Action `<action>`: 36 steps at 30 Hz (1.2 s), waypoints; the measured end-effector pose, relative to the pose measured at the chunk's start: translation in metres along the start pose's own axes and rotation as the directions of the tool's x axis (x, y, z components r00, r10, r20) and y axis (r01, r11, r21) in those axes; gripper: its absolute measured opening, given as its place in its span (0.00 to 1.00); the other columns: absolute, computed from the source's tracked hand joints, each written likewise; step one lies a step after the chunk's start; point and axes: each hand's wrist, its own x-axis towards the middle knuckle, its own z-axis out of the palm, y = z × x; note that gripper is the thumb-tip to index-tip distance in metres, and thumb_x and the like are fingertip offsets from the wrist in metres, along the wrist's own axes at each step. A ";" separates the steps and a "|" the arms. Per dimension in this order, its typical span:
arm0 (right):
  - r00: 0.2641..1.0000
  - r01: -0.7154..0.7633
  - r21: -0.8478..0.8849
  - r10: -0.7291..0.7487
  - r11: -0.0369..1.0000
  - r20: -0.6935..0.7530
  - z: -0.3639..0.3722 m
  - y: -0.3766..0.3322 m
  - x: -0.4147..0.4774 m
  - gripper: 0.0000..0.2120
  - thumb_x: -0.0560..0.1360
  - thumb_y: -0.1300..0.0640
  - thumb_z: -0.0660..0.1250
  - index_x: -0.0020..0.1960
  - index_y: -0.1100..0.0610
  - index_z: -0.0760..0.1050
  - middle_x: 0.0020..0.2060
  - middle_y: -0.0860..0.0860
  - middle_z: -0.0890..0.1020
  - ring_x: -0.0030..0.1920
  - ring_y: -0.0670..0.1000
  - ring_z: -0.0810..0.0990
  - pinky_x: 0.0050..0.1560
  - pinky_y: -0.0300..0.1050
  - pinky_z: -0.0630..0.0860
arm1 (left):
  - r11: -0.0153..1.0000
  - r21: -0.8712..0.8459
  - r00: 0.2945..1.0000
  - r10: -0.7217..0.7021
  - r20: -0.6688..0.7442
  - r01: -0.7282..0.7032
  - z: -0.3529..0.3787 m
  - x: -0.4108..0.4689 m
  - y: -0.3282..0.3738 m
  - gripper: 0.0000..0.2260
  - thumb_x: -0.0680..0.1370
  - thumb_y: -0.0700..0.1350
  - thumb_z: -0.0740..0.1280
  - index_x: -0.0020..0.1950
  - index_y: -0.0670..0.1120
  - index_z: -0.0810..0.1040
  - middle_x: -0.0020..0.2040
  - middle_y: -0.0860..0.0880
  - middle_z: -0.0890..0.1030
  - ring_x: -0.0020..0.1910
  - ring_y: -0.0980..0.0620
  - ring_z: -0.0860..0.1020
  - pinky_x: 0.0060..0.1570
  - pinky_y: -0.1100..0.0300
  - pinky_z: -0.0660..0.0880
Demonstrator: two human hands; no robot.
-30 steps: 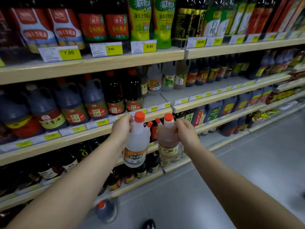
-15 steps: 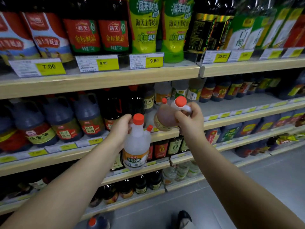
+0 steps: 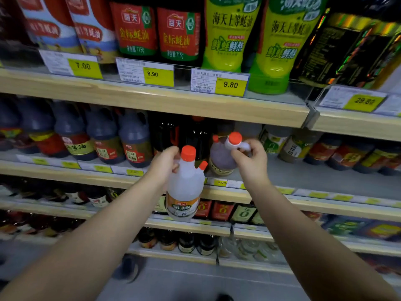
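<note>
My left hand grips a clear vinegar bottle by its neck; the bottle has an orange cap and an orange label and hangs upright in front of the shelf edge. My right hand grips the neck of a second bottle with an orange cap and pale amber liquid. That bottle is tilted, its base pointing into the second shelf, right at the shelf's front edge.
Dark soy sauce jugs fill the second shelf to the left, small bottles to the right. Oyster sauce bottles and price tags line the top shelf. Lower shelves hold more bottles. Grey floor lies below.
My right hand lifted the amber bottle from waist height up to the second shelf and tipped it base-first toward the shelf. The left hand kept its bottle roughly in place. The view moved closer.
</note>
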 end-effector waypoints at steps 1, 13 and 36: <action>1.000 -0.001 0.001 0.001 1.000 0.000 -0.002 0.004 0.002 0.11 0.67 0.61 0.68 0.35 0.54 0.65 0.34 0.49 0.69 0.35 0.44 0.68 0.37 0.38 0.65 | 1.000 0.001 1.000 -0.011 -0.013 0.011 0.002 0.000 0.000 0.19 0.76 0.44 0.59 0.25 0.48 0.63 0.18 0.54 0.61 0.23 0.53 0.60 0.32 0.57 0.57; 0.991 -0.023 0.187 0.047 0.982 -0.122 0.007 0.034 0.037 0.02 0.78 0.59 0.64 0.49 0.56 0.76 0.43 0.49 0.80 0.45 0.42 0.77 0.47 0.34 0.71 | 1.000 0.023 0.999 -0.015 -0.041 0.016 0.012 -0.006 -0.003 0.17 0.77 0.43 0.58 0.28 0.47 0.60 0.18 0.54 0.60 0.22 0.54 0.60 0.32 0.58 0.58; 0.997 -0.071 -0.166 0.068 0.984 -0.023 -0.020 0.025 -0.021 0.02 0.76 0.54 0.67 0.47 0.52 0.74 0.42 0.47 0.78 0.43 0.44 0.76 0.47 0.38 0.72 | 0.947 0.317 0.966 -0.123 0.226 0.047 0.031 -0.042 0.043 0.12 0.75 0.48 0.59 0.38 0.49 0.81 0.32 0.57 0.82 0.35 0.59 0.73 0.36 0.61 0.62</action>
